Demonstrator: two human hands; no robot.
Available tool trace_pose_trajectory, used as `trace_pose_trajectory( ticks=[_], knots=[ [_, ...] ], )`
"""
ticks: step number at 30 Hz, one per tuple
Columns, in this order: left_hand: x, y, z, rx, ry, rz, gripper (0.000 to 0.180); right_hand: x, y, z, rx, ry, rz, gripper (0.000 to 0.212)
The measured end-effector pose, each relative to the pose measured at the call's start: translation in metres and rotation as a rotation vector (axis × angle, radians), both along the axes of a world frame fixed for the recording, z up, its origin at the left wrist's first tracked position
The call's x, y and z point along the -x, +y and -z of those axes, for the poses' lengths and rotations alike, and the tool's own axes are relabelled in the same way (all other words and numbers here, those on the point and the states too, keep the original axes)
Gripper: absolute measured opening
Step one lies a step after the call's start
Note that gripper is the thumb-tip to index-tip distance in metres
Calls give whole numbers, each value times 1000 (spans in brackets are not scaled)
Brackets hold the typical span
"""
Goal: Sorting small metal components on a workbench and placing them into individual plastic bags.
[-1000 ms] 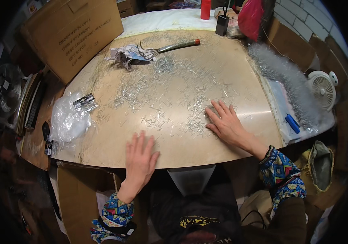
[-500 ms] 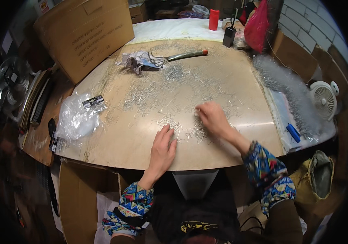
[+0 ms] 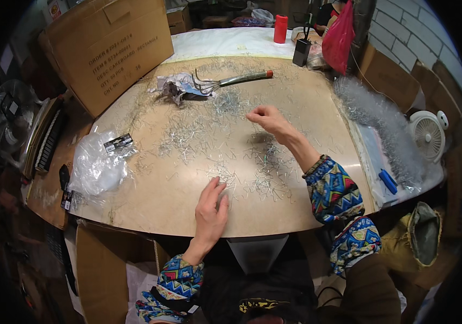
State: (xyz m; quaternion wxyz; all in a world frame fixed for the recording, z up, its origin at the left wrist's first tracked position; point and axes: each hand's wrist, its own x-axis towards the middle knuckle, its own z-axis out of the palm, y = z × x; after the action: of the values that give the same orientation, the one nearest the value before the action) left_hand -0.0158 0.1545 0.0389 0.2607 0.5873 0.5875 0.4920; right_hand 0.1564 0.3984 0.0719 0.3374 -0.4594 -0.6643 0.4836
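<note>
Small silver bent-wire pieces (image 3: 187, 134) lie scattered over the tan tabletop (image 3: 155, 208), with a denser heap (image 3: 228, 102) near the middle. My left hand (image 3: 210, 209) rests low at the near side, fingers stretched out, the tips beside a cluster of wire pieces (image 3: 225, 175). Above the table's middle, right of the dense heap, is my right hand (image 3: 267, 117). Its fingers are curled together in a pinch; whatever they hold is too small to make out. Another loose cluster (image 3: 266, 183) lies below my right forearm.
A hand rake (image 3: 236, 79) with curved tines lies by crumpled paper (image 3: 179, 89). At left are a clear plastic bag (image 3: 99, 167) and a large carton (image 3: 112, 54). A wire mound (image 3: 376, 129), blue marker (image 3: 388, 181) and white fan (image 3: 428, 135) are at right.
My right hand has moved away from me and slightly left, off the near wire cluster, fingers still curled. My left hand has drawn back slightly toward me.
</note>
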Motion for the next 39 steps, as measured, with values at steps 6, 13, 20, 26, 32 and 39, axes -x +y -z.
trace_pose_trajectory(
  ticks=[6,13,20,26,32,39],
  knots=[
    [0,-4,-5,-140,69,-94,30,-8,-41,-24,-151,-134,12,22],
    [-5,-23,-23,271,-1410,240,26,36,-181,-27,-167,-80,-404,16],
    [82,-73,-28,223,-1461,-69,27,40,-210,-44,-338,-122,-432,16],
    [279,-110,21,-194,-1368,-708,6,20,-225,-31,-271,-164,-439,14],
    [328,-89,-10,-386,517,-1271,17,22,-235,-31,-333,-209,-413,15],
    [220,-95,4,-215,887,-404,25,13,-238,-24,-312,-244,-386,15]
  ],
)
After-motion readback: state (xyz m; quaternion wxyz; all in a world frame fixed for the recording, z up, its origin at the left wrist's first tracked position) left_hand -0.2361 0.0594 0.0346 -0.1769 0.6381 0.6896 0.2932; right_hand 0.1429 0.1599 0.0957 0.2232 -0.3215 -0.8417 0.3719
